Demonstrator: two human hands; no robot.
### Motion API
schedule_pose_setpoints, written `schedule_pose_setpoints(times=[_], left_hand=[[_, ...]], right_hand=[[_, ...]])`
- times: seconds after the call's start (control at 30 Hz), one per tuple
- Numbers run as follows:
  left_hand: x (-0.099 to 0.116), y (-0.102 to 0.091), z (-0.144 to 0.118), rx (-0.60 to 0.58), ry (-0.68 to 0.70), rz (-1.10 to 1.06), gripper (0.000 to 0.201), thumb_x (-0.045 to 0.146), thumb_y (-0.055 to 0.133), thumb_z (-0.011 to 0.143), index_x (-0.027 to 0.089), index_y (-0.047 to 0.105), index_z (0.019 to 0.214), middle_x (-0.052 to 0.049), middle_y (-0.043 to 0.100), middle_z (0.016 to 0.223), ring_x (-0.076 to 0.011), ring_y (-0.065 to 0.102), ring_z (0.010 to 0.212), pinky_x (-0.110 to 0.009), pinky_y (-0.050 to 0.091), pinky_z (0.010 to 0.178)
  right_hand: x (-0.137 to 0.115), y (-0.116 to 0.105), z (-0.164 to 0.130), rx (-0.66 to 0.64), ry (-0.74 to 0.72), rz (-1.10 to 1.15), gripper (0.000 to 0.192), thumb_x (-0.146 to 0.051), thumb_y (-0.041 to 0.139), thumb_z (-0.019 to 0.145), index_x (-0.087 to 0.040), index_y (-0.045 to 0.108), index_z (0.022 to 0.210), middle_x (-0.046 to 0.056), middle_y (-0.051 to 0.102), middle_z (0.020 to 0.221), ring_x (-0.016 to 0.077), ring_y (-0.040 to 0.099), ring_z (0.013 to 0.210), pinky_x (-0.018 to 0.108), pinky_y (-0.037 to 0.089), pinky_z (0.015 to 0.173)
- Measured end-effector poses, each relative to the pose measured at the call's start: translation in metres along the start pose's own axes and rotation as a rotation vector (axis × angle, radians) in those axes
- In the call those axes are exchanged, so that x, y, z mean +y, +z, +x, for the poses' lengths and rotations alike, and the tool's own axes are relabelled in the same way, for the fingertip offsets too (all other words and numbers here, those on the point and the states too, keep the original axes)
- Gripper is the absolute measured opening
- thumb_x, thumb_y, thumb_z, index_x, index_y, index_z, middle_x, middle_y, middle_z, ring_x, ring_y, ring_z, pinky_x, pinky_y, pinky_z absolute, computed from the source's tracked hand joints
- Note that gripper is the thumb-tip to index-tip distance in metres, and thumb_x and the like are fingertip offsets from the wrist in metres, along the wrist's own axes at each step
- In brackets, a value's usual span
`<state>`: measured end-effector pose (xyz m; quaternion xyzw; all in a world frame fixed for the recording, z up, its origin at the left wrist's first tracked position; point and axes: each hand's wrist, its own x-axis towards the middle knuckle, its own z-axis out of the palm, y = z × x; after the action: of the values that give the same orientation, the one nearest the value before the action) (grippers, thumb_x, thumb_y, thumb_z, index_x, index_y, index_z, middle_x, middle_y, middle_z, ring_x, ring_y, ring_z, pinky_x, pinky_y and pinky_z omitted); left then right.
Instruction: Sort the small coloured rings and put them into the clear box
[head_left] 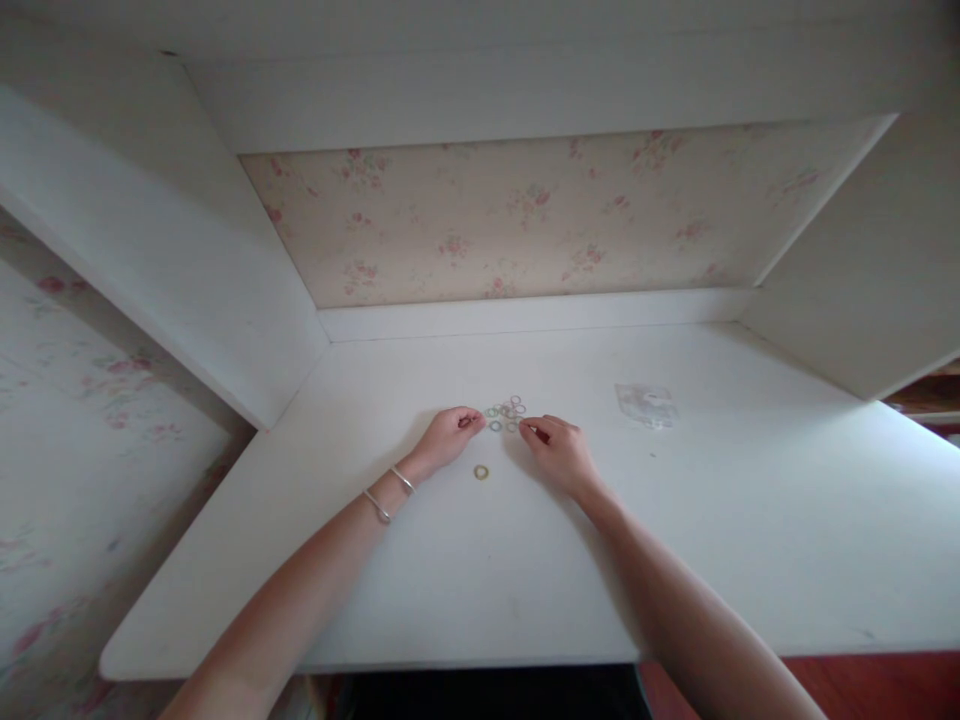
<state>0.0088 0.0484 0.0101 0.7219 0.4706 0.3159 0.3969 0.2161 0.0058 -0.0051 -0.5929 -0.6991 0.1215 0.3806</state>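
Note:
Several small thin rings, some silvery and some greenish, lie in a loose cluster on the white desk between my two hands. My left hand is at the cluster's left side, thumb and fingertips pinched together. On the right, my right hand makes a similar pinch at the cluster's edge. Whatever either pinch holds is too small to make out. Apart from the cluster, a yellowish ring lies flat, nearer to me and below my left hand. Two silver bangles circle my left wrist.
A small clear plastic bag lies on the white desk to the right of my right hand. White side panels and a floral-papered back enclose the far part of the desk, under an overhanging white board.

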Motion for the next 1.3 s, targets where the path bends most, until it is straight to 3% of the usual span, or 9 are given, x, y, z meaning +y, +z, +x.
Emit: schedule_pose_setpoints(times=[0.17,0.4,0.6,1.3], left_hand=[[0.006,-0.008,-0.030,0.023,0.088,0.120,0.032,0.043,0.052,0.085,0.015,0.068,0.088,-0.001,0.060,0.074,-0.0116,0.050,0.065,-0.023,0.038,0.060],[0.005,-0.008,-0.057,-0.057,0.214,0.250,0.030,0.042,0.052,0.087,0.019,0.071,0.085,-0.002,0.058,0.071,-0.0112,0.051,0.064,-0.023,0.040,0.063],[-0.008,-0.004,-0.060,-0.136,0.328,0.340,0.026,0.037,0.050,0.090,0.022,0.072,0.091,-0.003,0.067,0.081,-0.0135,0.059,0.075,-0.025,0.044,0.071],[-0.013,-0.004,-0.059,-0.111,0.330,0.448,0.025,0.036,0.050,0.090,0.026,0.073,0.093,-0.002,0.064,0.073,-0.0129,0.057,0.068,-0.025,0.042,0.064]], right_hand=[[-0.001,0.002,-0.001,-0.018,0.004,-0.005,0.029,-0.036,0.046,0.088,-0.023,0.072,0.091,0.003,0.067,0.079,0.0144,0.059,0.070,0.026,0.042,0.068],[-0.001,0.004,-0.002,-0.022,-0.006,-0.015,0.029,-0.035,0.046,0.087,-0.022,0.072,0.089,0.003,0.068,0.078,0.0144,0.059,0.069,0.026,0.041,0.066],[-0.001,0.005,-0.002,-0.017,0.007,-0.013,0.029,-0.036,0.046,0.087,-0.023,0.072,0.089,0.002,0.067,0.077,0.0139,0.058,0.067,0.026,0.041,0.065],[-0.002,0.007,-0.004,-0.083,-0.056,-0.075,0.029,-0.034,0.044,0.089,-0.023,0.071,0.092,0.003,0.067,0.079,0.0141,0.058,0.067,0.025,0.040,0.064]])
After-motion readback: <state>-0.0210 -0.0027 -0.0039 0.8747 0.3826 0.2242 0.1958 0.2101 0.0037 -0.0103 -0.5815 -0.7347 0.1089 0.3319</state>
